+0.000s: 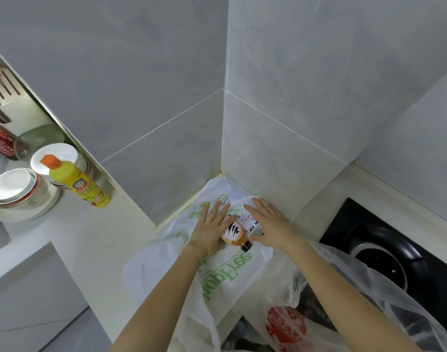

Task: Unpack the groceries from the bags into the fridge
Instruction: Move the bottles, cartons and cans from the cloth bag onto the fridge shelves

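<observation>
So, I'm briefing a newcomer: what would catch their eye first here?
The left hand and right hand rest flat on an amber black-capped bottle and a white-labelled bottle lying on a green-printed white bag in the tiled corner. At left, a yellow bottle with an orange cap stands beside stacked bowls.

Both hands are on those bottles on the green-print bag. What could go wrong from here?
1. The amber bottle and the white-label bottle lie on their sides on the slick green-print bag. The left hand and right hand lie flat, not gripping, so either bottle may roll.
2. The clear bag drapes beside the black hob; if hot, it could melt.
</observation>
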Tool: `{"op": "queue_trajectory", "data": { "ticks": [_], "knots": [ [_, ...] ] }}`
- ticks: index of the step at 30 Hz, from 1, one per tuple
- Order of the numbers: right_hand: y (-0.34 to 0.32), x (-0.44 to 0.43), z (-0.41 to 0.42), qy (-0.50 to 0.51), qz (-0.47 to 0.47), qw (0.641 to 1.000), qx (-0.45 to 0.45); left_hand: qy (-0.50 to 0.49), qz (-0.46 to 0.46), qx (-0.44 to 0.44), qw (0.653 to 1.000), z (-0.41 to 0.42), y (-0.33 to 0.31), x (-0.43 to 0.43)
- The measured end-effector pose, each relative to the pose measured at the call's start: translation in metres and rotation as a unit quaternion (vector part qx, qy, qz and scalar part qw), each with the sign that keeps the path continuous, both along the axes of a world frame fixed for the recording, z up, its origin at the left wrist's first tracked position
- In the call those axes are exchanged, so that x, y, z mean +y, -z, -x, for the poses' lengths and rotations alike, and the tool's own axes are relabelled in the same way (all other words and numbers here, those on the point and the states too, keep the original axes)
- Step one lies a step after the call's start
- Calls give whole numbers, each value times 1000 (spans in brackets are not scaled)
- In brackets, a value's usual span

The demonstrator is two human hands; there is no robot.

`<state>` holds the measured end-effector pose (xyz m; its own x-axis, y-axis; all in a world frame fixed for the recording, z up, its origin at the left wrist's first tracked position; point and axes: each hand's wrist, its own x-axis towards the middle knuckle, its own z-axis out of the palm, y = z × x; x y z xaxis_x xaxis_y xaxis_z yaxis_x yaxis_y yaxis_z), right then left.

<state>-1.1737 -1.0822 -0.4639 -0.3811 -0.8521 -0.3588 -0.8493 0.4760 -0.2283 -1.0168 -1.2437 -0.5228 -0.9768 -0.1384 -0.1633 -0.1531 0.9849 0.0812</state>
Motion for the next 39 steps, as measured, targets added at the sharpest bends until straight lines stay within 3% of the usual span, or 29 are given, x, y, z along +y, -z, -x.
{"op": "queue_trajectory", "data": {
  "ticks": [10,16,21,27,34,39],
  "knots": [
    [13,-1,-2,25,-29,999,-8,-8,-6,45,999,1,-8,7],
    [9,-5,-4,55,-20,998,-37,-13,-71,152,986,-26,-17,3],
    [6,-10,-9,64,-30,997,-32,-142,-251,171,942,-48,-50,5],
    [-1,-13,-12,65,45,997,-28,-270,-464,167,827,-61,-63,17],
    [5,2,-22,103,160,980,-60,-310,-498,167,793,-60,-65,17],
    [17,25,-21,124,159,978,-52,-320,-501,167,787,-61,-61,23]
  ]
}}
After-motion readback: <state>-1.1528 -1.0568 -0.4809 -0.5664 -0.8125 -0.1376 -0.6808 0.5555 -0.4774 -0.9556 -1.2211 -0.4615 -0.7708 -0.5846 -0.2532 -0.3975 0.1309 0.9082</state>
